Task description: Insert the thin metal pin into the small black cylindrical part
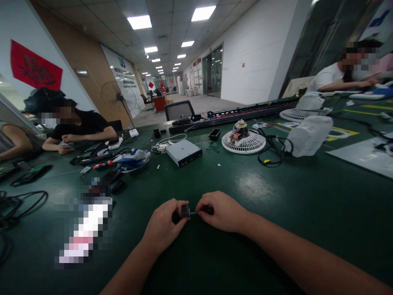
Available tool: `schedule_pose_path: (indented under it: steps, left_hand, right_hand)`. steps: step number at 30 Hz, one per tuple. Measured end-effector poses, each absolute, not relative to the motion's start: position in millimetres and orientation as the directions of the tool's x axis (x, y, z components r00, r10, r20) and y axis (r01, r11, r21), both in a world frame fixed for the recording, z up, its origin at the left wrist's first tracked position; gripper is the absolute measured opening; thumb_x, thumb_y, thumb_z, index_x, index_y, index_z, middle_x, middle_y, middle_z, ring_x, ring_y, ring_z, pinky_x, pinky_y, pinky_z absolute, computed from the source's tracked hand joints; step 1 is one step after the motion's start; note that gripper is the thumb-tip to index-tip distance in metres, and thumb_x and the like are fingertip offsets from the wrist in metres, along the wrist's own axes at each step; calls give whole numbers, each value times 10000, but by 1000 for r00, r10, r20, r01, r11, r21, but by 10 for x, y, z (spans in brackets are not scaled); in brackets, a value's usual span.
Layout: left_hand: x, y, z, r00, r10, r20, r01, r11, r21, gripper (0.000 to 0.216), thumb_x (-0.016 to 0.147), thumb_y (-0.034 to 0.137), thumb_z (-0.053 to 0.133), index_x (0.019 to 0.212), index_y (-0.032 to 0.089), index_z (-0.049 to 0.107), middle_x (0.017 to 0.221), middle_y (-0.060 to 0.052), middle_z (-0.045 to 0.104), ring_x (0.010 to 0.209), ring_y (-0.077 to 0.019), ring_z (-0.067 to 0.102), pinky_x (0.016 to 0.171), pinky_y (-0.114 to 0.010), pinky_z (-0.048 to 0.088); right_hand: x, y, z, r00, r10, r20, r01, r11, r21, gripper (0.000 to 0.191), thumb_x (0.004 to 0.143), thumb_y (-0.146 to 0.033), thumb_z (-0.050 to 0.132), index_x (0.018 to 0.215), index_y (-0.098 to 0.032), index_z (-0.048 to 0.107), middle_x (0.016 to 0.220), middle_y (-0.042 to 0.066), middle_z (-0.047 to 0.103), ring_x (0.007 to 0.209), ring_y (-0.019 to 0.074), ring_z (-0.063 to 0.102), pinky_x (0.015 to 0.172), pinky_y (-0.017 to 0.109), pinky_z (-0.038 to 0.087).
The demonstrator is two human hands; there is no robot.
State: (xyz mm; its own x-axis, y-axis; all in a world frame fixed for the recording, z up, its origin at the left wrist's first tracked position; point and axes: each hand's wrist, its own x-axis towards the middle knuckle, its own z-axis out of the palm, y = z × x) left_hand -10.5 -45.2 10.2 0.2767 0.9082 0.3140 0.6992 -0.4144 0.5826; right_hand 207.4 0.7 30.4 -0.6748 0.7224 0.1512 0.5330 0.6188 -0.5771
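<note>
— Office interior, with lit ceiling panels (141,22) receding over a long dark green table (147,186). Two bare hands face each other across its near part. What do they hold?

— The left hand (159,223) has thumb and fingers clamped on a small black block (185,211). The right hand (225,211) pinches a black-handled tool (209,209), its thin metal shaft (194,213) pointing at the block's side. Whether the tip enters the block is too small to tell.

— Why hold them that way?

— Probably for alignment: the left seems to steady the block while the right keeps the shaft in line with it. I cannot tell whether the block rests on the tabletop or is held just above.

— And room to move?

— Green surface shows around both hands. Ahead, well apart, lie a grey metal box (184,152) and a white fan grille (243,141), flat, perhaps to keep the motor on it upright. A bright pixelated object (89,229) bounds the left side; a white housing (310,135) sits farther off, ahead and right. The table's near edge is out of view.
</note>
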Motion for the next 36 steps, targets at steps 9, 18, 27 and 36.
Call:
schedule_pose_path:
  steps: [9,18,27,36]
  left_hand:
    - [-99,-441,64,296,902,315,683,-431,590,248,784,129,651,746,226,425,1037,-38,706,1025,-216,658,831,-377,536]
    - [-72,-451,100,325,893,313,684,-450,574,252,796,115,645,752,229,425,1016,-20,699,1036,-209,649,818,-348,531]
    - [-82,-449,51,313,881,354,684,-468,560,264,786,109,655,757,231,423,1001,-21,697,1021,-208,654,813,-344,537]
    - [-96,-433,69,247,896,370,733,-422,533,265,777,110,656,753,231,421,1039,-25,693,988,-212,658,777,-362,551]
  right_hand:
    - [2075,5,292,-649,741,173,562,620,-548,154,795,-205,596,866,-217,733,805,9,677,697,136,600,630,246,413]
    - [2066,-9,289,-605,779,168,627,595,-503,165,792,-226,572,863,-221,721,827,19,685,716,153,607,649,267,413]
    - [2034,-47,300,-581,790,197,639,592,-490,166,815,-244,552,875,-230,706,840,6,674,743,145,608,657,257,402]
    - [2039,-44,345,-455,881,128,790,466,-400,196,830,-354,538,773,-220,670,715,15,660,640,165,578,554,281,323]
